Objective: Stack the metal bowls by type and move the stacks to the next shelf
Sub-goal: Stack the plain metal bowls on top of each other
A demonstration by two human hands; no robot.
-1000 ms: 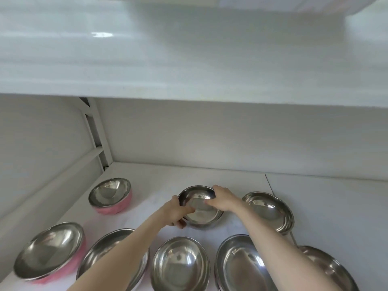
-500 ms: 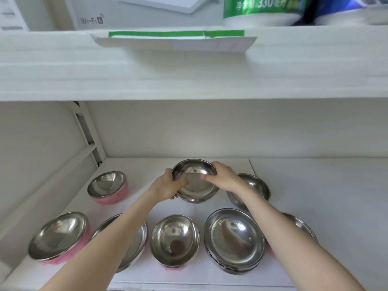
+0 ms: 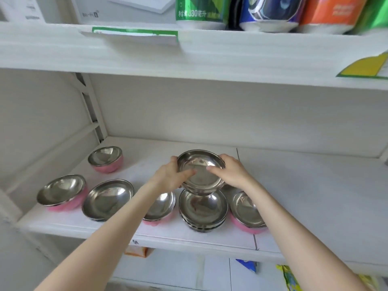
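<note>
Both hands grip one plain metal bowl (image 3: 201, 172) in the middle of the frame, raised off the white shelf (image 3: 304, 196) and tilted so its shiny inside faces the camera. The left hand (image 3: 171, 178) clasps the bowl's left rim with the thumb lying inside it; the right hand (image 3: 231, 172) clasps the right rim, thumb also inside. The held bowl is all steel, round and shallow, with a rolled rim and a dull reflection on its flat bottom.

Directly below it in the picture sits a stack of plain steel bowls (image 3: 203, 208); how many are nested there cannot be told from the rims that show. To the left of centre another plain steel bowl (image 3: 107, 199) stands alone on the shelf.

Four bowls with pink outer shells can be counted: a small one (image 3: 105, 159) toward the back left, one (image 3: 62, 192) at the far left of the frame, one (image 3: 160, 206) partly hidden behind the left forearm, and one (image 3: 248, 213) just right of the stack, partly behind the right forearm. All have steel linings and stand open side up.

The right half of the shelf lies bare. On the shelf above, along the top of the frame, stand three drink cans: one green (image 3: 199, 11), one blue (image 3: 270, 11) and one orange (image 3: 333, 13), with a white box (image 3: 126, 7) at upper left.
</note>
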